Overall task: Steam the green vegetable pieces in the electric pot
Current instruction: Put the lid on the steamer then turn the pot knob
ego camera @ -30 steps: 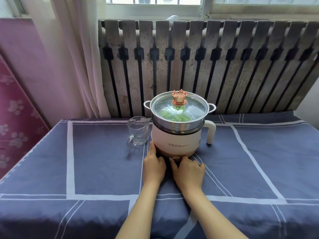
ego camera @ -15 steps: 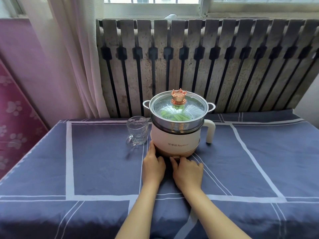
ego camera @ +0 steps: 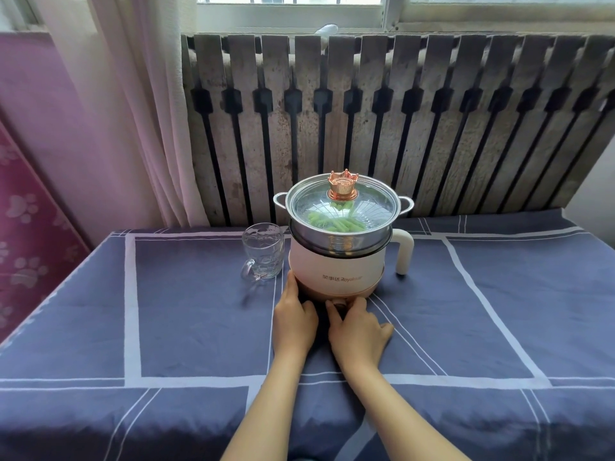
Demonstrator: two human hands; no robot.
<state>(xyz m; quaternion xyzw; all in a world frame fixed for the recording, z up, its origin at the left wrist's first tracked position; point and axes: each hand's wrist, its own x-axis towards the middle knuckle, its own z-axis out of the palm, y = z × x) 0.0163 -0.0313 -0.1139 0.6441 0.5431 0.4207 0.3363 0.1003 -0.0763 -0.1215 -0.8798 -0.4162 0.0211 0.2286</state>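
Right hand pinches one knob; left hand, fingers together, steadies one pot.

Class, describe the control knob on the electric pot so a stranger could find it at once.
Start at the cream electric pot in the middle of the blue tablecloth. At the front of its peach base sits the small round knob, pinched by the right hand; it is the base's only protruding part.

We see a slate-blue cloth crossed by white lines over the worktop. The pot is cream with a peach base, its lid knob copper-pink. Bright green vegetable pieces show through clear glass.
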